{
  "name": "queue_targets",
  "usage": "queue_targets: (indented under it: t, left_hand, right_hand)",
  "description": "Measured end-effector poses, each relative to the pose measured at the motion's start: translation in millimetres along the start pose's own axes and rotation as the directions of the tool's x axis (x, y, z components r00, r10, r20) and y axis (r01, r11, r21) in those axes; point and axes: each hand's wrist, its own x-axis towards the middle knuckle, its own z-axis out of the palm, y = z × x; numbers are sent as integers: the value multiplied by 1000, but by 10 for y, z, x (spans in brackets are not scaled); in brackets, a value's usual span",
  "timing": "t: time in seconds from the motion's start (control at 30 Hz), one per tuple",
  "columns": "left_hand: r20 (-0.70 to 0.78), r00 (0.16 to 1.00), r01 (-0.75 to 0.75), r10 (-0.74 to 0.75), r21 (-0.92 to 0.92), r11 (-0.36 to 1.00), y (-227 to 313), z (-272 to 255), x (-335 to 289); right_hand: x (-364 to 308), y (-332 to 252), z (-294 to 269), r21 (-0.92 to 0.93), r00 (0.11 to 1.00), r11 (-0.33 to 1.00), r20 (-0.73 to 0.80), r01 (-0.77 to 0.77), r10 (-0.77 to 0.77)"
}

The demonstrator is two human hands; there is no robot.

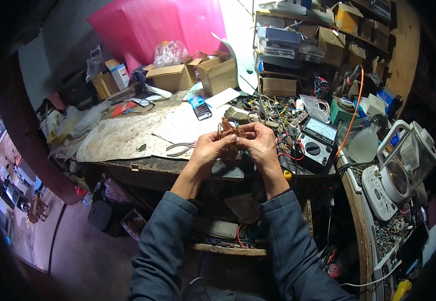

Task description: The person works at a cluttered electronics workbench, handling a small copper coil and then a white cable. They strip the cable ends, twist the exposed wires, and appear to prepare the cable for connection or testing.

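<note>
Between my two hands is a tangled bunch of thin copper-coloured wire (226,128), raised above the front edge of the workbench (110,145). My left hand (208,151) grips its near left side, the thumb pressed inward. My right hand (261,145) pinches it from the right, and the two thumbs nearly meet. The fingers hide much of the bunch. Just left of my left hand lies a pair of pliers (179,149), its handles showing. An analog multimeter (317,142) with a red lead stands to the right of my right hand.
Cardboard boxes (219,75) and a blue package (199,108) occupy the bench's back. A heap of wires and parts (273,111) lies behind my right hand. A soldering iron (354,75) with an orange cord stands right. Below the bench, a drawer (228,249) sticks out.
</note>
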Motion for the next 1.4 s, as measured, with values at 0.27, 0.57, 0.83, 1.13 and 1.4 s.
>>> queue_targets:
  t: [0.27, 0.57, 0.83, 1.13, 1.4]
  left_hand:
    - [9, 995, -97, 96, 71, 993, -159, -142, 26]
    - [-167, 918, -180, 359, 632, 754, -171, 43, -86]
    - [-209, 898, -179, 388, 632, 754, -80, 160, -215]
    - [-190, 976, -132, 111, -102, 986, -75, -76, -280]
    - [-119, 989, -96, 88, -66, 993, -3, -78, -360]
  right_hand:
    - [-39, -40, 46, -195, 997, 979, -39, 51, -60]
    - [-137, -182, 145, -393, 973, 905, -88, 164, -214]
    - [-223, -259, 279, -621, 807, 614, 54, 488, -588]
    - [-271, -283, 373, -480, 771, 616, 252, 624, -584]
    - [-256, -369, 274, -317, 950, 897, 161, 307, -268]
